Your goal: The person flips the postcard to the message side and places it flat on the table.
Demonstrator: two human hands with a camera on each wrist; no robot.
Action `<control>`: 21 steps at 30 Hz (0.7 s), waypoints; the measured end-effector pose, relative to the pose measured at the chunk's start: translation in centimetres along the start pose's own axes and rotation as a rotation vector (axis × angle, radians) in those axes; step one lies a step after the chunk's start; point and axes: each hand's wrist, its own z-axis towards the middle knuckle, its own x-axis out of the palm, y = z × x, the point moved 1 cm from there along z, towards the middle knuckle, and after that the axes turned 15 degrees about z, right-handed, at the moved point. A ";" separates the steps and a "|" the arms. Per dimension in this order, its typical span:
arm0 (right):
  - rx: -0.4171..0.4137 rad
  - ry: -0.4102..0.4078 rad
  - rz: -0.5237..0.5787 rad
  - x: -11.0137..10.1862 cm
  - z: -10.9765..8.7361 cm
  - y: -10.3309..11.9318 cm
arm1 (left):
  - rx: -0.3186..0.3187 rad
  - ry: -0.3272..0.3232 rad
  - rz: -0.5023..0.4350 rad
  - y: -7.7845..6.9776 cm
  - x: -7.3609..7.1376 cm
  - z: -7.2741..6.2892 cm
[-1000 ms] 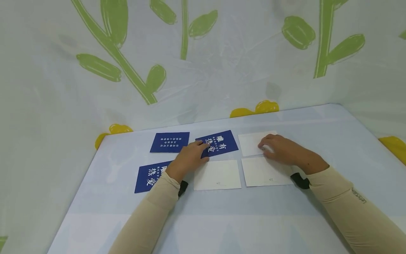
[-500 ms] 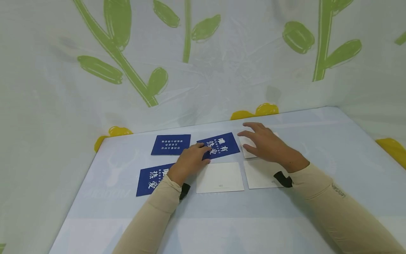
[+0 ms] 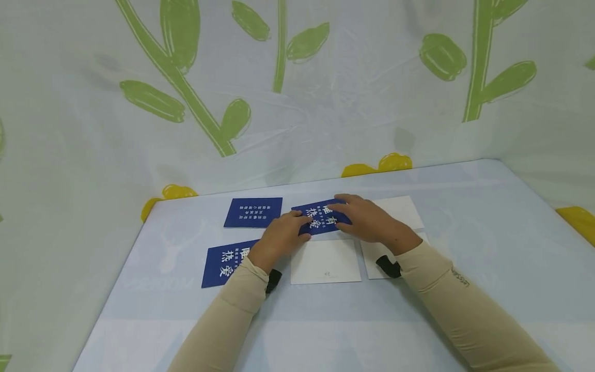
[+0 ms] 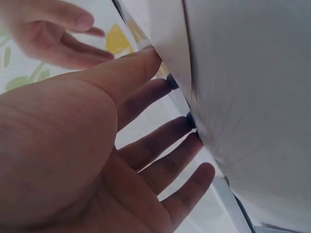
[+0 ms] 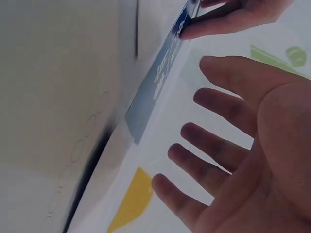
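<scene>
A blue card (image 3: 321, 216) with white characters lies at a slight tilt in the back row. My left hand (image 3: 279, 238) rests at its left end, its fingertips touching the card with the fingers fairly straight. Over the card's right end is my right hand (image 3: 369, 221), fingers spread and loosely bent; the right wrist view shows these fingers (image 5: 209, 160) apart from the card. Partly behind the right hand and forearm are two white cards, one at the back (image 3: 404, 209) and one in front (image 3: 372, 261). Another white card (image 3: 325, 263) lies just in front of the blue one.
To the left lie two more blue cards, one at the back (image 3: 253, 212) and one in front (image 3: 223, 266), partly covered by my left forearm. The pale table (image 3: 325, 320) meets a wall sheet (image 3: 316, 129) printed with green leaves and yellow shapes.
My right hand has lifted away from the white cards and moved left to the blue card's right end. The left hand has stayed at that card's left end.
</scene>
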 end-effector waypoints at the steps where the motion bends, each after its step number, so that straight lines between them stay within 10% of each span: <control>1: 0.005 0.012 0.002 0.0 -0.1 -0.1 | 0.001 -0.007 -0.002 0.0 -0.1 0.0; 21: 0.096 0.134 0.013 0.0 -0.7 -1.0 | 0.025 -0.008 0.046 -1.1 -0.9 -0.4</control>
